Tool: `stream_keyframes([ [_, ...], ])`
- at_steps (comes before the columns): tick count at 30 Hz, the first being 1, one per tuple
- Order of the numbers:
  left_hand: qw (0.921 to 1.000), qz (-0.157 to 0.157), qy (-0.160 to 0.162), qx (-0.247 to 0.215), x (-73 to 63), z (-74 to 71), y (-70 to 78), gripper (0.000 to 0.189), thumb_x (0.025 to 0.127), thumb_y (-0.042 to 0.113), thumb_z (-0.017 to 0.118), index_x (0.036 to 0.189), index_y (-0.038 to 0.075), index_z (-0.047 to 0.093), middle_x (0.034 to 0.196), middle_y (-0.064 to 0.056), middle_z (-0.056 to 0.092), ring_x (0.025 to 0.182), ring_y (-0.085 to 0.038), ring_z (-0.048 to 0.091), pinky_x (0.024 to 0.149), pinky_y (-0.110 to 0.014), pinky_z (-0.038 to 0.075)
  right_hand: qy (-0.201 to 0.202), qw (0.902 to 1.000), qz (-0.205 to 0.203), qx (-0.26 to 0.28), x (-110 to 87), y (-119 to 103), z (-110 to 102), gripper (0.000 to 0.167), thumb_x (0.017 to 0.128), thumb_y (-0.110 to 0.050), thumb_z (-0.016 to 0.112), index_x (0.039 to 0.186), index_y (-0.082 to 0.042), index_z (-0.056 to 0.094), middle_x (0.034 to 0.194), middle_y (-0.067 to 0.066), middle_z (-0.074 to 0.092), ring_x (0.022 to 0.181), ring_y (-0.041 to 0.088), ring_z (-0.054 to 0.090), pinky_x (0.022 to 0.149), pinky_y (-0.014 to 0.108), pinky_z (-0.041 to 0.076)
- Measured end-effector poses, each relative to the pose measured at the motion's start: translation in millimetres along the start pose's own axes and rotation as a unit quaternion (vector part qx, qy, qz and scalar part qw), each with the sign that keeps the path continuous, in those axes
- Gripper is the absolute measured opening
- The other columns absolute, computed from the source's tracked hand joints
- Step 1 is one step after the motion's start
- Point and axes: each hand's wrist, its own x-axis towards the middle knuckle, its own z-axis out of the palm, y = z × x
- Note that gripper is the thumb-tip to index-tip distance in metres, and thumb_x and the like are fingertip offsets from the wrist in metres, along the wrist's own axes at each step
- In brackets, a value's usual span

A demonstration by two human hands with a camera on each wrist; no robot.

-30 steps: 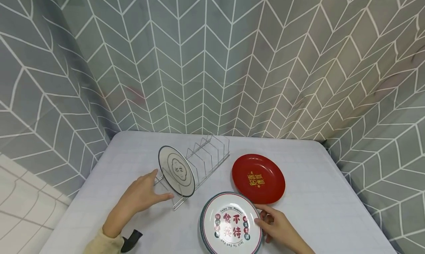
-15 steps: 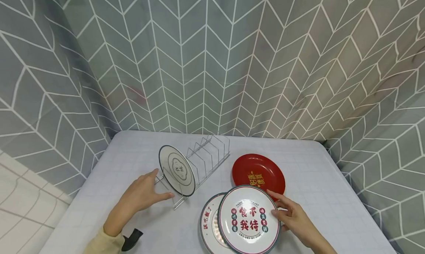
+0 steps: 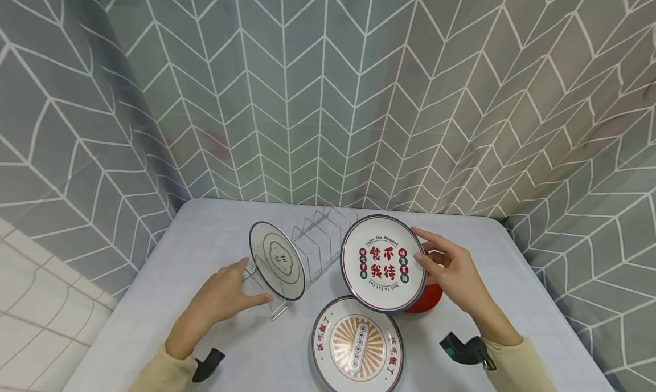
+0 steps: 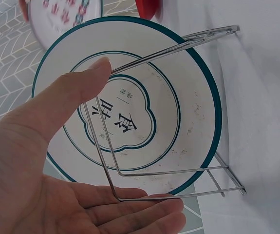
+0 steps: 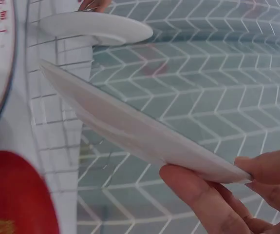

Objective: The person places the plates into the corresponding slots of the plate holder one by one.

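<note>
My right hand (image 3: 451,272) pinches the edge of a white plate (image 3: 381,264) with red lettering and a dark green rim. That plate is raised and tilted above the table; in the right wrist view the plate (image 5: 140,131) shows its underside, thumb on one face and fingers on the other. My left hand (image 3: 222,298) rests at the near end of a wire dish rack (image 3: 318,249), its thumb (image 4: 93,80) and straight fingers touching the end wire. A white plate with a blue-green rim (image 3: 277,261) stands in the rack's near end, leaning.
A white plate (image 3: 381,346) with an orange sunburst lies flat at the table's front. Partly hidden behind the raised plate is a red plate (image 3: 427,301). Patterned grey curtains (image 3: 328,96) surround the white-covered table (image 3: 205,232).
The right hand has lifted the red-lettered plate off the sunburst plate and carried it up and away, over the red plate. The left hand stays at the rack.
</note>
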Motion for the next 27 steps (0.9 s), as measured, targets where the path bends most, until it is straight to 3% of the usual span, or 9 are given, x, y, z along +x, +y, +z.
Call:
stream_keyframes([
  [12,1.0,-0.003,0.002,-0.008,-0.5,-1.6,1.0,0.105,0.072,0.053,0.081,0.137,-0.019,0.041,0.135,-0.036,0.051,0.124,-0.05,0.051,0.102,-0.059,0.045,-0.017,0.9992,-0.027,0.025,74.7,-52.4,48.2,0.048,0.094,-0.004,0.063,0.14,-0.014,0.055,0.102,0.022,0.06,0.078,0.021,0.067,0.058,0.03,0.061],
  [21,0.9999,-0.01,-0.004,-0.004,0.6,-2.1,2.4,0.105,0.072,0.053,0.082,0.137,-0.018,0.042,0.134,-0.035,0.053,0.124,-0.05,0.051,0.102,-0.059,0.045,-0.023,0.9982,-0.056,-0.008,95.1,-62.3,80.0,0.044,0.094,-0.004,0.062,0.137,-0.014,0.058,0.103,0.019,0.064,0.076,0.026,0.068,0.055,0.033,0.06],
  [27,0.9999,-0.012,-0.002,-0.009,-0.3,-1.6,2.0,0.105,0.071,0.053,0.082,0.137,-0.018,0.041,0.134,-0.035,0.053,0.124,-0.05,0.051,0.102,-0.059,0.045,-0.02,0.9939,-0.09,-0.061,100.4,-65.8,106.7,0.041,0.093,-0.005,0.064,0.133,-0.014,0.063,0.101,0.016,0.068,0.07,0.021,0.065,0.052,0.026,0.055],
])
